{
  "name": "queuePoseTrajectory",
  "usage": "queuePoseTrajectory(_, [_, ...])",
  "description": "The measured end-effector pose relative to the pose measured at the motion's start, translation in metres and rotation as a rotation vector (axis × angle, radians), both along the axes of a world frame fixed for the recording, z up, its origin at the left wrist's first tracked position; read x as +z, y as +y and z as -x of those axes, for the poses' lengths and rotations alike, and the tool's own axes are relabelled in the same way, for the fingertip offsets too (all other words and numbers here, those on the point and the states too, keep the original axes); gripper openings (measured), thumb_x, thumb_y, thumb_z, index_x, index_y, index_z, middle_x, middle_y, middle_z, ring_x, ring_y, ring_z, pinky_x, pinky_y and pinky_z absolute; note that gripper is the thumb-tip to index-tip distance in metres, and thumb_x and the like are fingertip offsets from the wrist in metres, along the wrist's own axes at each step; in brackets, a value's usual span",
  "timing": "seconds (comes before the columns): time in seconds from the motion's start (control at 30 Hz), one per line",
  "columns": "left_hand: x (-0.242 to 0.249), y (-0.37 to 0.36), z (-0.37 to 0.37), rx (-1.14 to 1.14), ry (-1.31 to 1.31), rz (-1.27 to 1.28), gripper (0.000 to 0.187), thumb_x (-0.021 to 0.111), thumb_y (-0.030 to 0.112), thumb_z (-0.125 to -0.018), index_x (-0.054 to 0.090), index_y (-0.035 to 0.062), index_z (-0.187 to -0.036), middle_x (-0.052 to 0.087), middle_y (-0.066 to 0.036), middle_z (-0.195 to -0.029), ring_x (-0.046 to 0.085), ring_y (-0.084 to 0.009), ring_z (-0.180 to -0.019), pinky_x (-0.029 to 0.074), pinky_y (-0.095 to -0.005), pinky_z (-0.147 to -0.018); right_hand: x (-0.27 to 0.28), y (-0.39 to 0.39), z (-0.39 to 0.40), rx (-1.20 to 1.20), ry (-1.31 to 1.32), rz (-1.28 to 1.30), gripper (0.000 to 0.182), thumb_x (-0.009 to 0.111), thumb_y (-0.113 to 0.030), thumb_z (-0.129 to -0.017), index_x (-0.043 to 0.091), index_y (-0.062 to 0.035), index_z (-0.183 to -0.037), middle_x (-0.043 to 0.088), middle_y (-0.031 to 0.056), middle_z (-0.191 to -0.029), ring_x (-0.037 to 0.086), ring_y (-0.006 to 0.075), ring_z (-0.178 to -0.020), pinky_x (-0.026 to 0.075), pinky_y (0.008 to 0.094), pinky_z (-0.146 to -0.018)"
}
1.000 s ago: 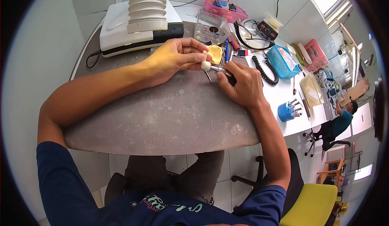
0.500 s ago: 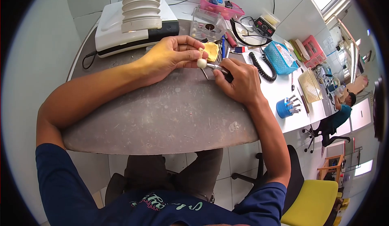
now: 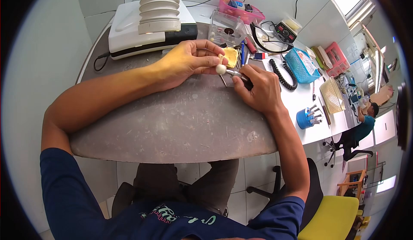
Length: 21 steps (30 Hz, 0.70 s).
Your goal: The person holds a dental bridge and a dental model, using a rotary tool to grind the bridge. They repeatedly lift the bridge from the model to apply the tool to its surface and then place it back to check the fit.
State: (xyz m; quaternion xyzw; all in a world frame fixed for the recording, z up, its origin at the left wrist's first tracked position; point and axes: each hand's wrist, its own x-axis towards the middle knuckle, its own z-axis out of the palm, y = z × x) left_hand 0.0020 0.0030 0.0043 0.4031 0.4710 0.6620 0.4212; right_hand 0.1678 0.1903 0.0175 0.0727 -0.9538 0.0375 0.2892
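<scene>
The person's two arms reach forward from the near edge over the table, elbows bent and wrists drawn together past its middle. The left hand pinches a small cream-coloured piece between thumb and fingers, the other fingers curled. The right hand is wrapped around a dark-and-silver handpiece, which points left; the round white tip at its end sits at the cream piece, though whether they touch cannot be told.

Compared with half a second ago, both grips look the same; hands, table and tools together appear slightly farther right in the view.

The table's grey top is scuffed and speckled, with a thin metal rod just below the handpiece. A yellow mould lies just beyond the fingers. On the white surface to the right stand a blue holder with tools upright in it, a coiled black cord, a cream basket and a blue basket. At the far left, a ribbed hose hangs over a white machine; a pink basket stands against the far wall. Far right, another person sits at work.
</scene>
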Motion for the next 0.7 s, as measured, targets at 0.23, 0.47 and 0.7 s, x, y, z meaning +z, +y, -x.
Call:
queuePoseTrajectory(0.23, [-0.0008, 0.0025, 0.0009, 0.008, 0.007, -0.005, 0.034, 0.069, 0.020, -0.096, 0.058, 0.0042, -0.123, 0.067, -0.009, -0.119, 0.066, -0.0149, -0.110, 0.053, -0.0303, -0.099, -0.0002, -0.0024, 0.0024, 0.025, 0.021, -0.007, 0.024, 0.070, -0.029, -0.086, 0.068, -0.0053, -0.088, 0.068, 0.0102, -0.074, 0.065, 0.0281, -0.058, 0.052, 0.0401, -0.054])
queuePoseTrajectory(0.47, [-0.0021, 0.0023, -0.0005, 0.009, -0.010, -0.014, 0.033, 0.066, 0.020, -0.098, 0.060, 0.0025, -0.125, 0.067, -0.009, -0.116, 0.066, -0.0148, -0.108, 0.054, -0.0297, -0.100, 0.0013, -0.0035, 0.0020, 0.002, 0.002, 0.002, 0.024, 0.070, -0.029, -0.086, 0.068, -0.0052, -0.087, 0.068, 0.0108, -0.075, 0.066, 0.0287, -0.058, 0.052, 0.0400, -0.054])
queuePoseTrajectory(0.7, [-0.0019, 0.0026, 0.0000, 0.014, 0.019, 0.015, 0.028, 0.063, 0.017, -0.099, 0.063, 0.0014, -0.123, 0.068, -0.008, -0.112, 0.067, -0.0137, -0.106, 0.055, -0.0286, -0.098, -0.0003, -0.0023, 0.0030, 0.017, 0.020, 0.014, 0.023, 0.070, -0.028, -0.086, 0.066, -0.0049, -0.086, 0.066, 0.0099, -0.072, 0.065, 0.0280, -0.057, 0.051, 0.0392, -0.052])
